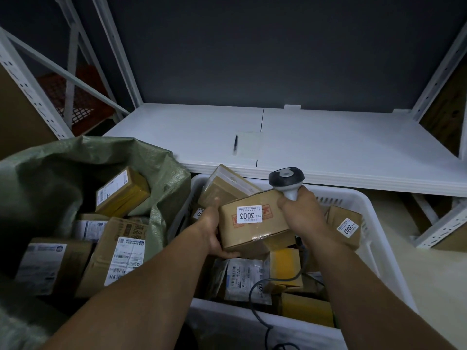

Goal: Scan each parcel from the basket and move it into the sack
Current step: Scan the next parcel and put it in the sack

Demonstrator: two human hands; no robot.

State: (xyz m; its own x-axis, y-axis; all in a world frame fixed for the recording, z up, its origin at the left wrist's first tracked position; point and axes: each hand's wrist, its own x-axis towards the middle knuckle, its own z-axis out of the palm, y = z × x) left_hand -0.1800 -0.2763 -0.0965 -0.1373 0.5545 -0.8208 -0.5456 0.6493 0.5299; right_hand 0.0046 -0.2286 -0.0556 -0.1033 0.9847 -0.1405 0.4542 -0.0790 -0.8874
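Left hand [213, 229] grips brown cardboard parcel labelled 3003 [255, 224] from below, above white plastic basket [364, 208]. Right hand [300, 207] clamps grey handheld scanner [286, 180], seemingly touching parcel's far edge. Green woven sack [83, 157] left of basket.

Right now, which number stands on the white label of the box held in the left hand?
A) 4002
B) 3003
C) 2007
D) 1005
B: the white label on the cardboard box that the left hand grips reads 3003; the right hand holds the barcode scanner.
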